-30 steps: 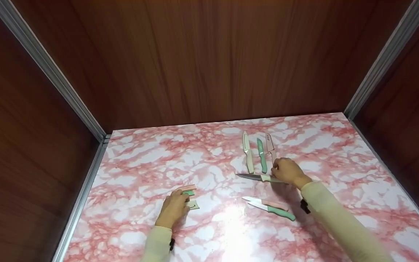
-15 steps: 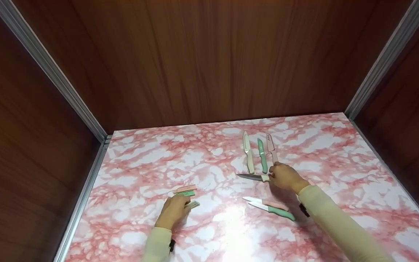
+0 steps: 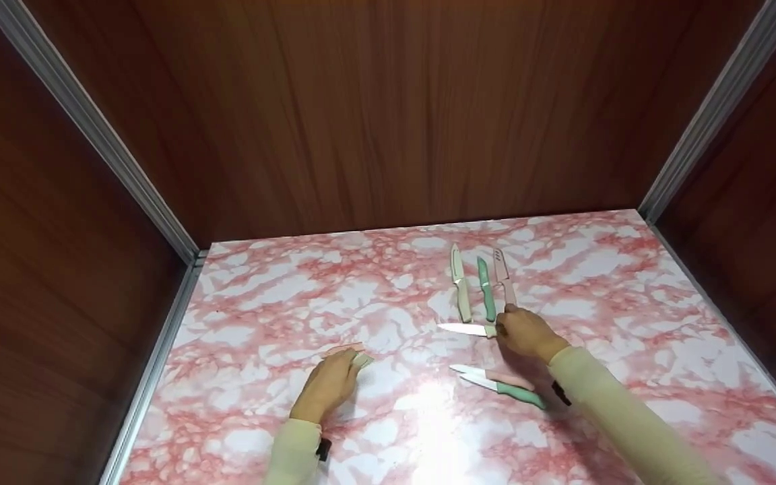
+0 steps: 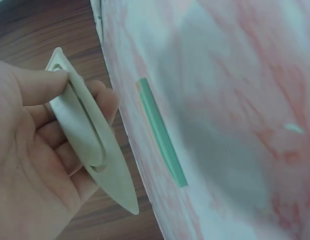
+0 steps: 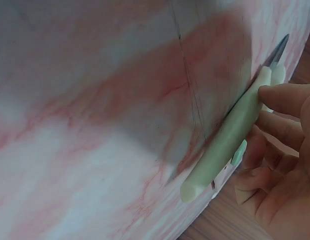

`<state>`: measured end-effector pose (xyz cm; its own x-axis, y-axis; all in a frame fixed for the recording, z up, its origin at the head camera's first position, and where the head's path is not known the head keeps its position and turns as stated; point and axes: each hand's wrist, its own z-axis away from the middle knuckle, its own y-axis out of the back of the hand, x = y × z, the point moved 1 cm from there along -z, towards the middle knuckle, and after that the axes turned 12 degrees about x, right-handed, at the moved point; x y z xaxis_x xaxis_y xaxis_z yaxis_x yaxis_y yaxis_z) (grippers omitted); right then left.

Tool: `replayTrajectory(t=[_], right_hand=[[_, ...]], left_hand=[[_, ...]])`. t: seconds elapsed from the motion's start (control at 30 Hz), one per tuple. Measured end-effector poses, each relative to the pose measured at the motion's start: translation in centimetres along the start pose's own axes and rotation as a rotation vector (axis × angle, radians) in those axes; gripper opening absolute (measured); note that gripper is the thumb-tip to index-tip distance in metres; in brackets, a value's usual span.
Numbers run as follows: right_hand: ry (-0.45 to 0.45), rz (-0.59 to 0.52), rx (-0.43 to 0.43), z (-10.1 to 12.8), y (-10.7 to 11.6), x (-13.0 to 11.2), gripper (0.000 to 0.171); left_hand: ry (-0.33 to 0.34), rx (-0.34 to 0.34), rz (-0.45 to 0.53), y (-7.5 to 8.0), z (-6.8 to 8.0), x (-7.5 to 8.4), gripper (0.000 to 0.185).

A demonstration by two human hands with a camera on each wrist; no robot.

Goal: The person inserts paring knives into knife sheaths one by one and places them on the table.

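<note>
In the head view my left hand (image 3: 329, 384) is at the left of the table, holding a cream knife sheath (image 4: 90, 125) between thumb and fingers; the left wrist view shows it raised, with a long curved slot. Below it lie a green knife sheath (image 4: 162, 140) and a pink knife sheath (image 3: 343, 349), side by side. To the right, my right hand (image 3: 526, 333) pinches the cream handle of a knife (image 5: 227, 130) near the blade. Its bare blade points left in the head view, and the hand hides most of the handle there.
Beyond the right hand lie a cream sheathed knife (image 3: 463, 300), a green sheathed knife (image 3: 487, 296) and a pink sheathed knife (image 3: 502, 269). Nearer are two bare knives, a pink-handled knife (image 3: 512, 379) and a green-handled knife (image 3: 521, 394). Dark wood panels (image 3: 388, 121) enclose the marbled table (image 3: 260, 303).
The left hand has picked up the cream sheath from the table and moved it slightly forward, over the green one. The right hand has shifted left along the knife's handle and now grips it.
</note>
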<state>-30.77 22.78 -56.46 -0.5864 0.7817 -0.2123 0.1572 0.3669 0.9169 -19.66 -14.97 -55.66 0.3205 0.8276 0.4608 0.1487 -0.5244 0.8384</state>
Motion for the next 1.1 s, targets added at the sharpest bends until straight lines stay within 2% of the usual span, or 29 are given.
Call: replayTrajectory(t=[0.27, 0.37, 0.67, 0.73, 1.1], right_hand=[[-0.006, -0.027, 0.006, 0.2, 0.0, -0.4, 0.003], [0.004, -0.029, -0.001, 0.1, 0.1, -0.5, 0.004], [0.120, -0.012, -0.015, 0.3, 0.2, -0.4, 0.006], [0.123, -0.022, -0.023, 0.5, 0.2, -0.4, 0.005], [0.023, -0.184, -0.056, 0.5, 2.3, -2.1, 0.006]], left_hand=[[-0.026, 0.035, 0.034, 0.1, -0.6, 0.8, 0.005], [-0.019, 0.033, 0.043, 0.2, -0.9, 1.2, 0.009], [-0.005, 0.036, 0.060, 0.3, -1.6, 2.1, 0.015], [-0.002, 0.029, 0.074, 0.3, -1.6, 2.3, 0.015], [0.036, -0.012, 0.183, 0.5, -1.9, 3.3, 0.020]])
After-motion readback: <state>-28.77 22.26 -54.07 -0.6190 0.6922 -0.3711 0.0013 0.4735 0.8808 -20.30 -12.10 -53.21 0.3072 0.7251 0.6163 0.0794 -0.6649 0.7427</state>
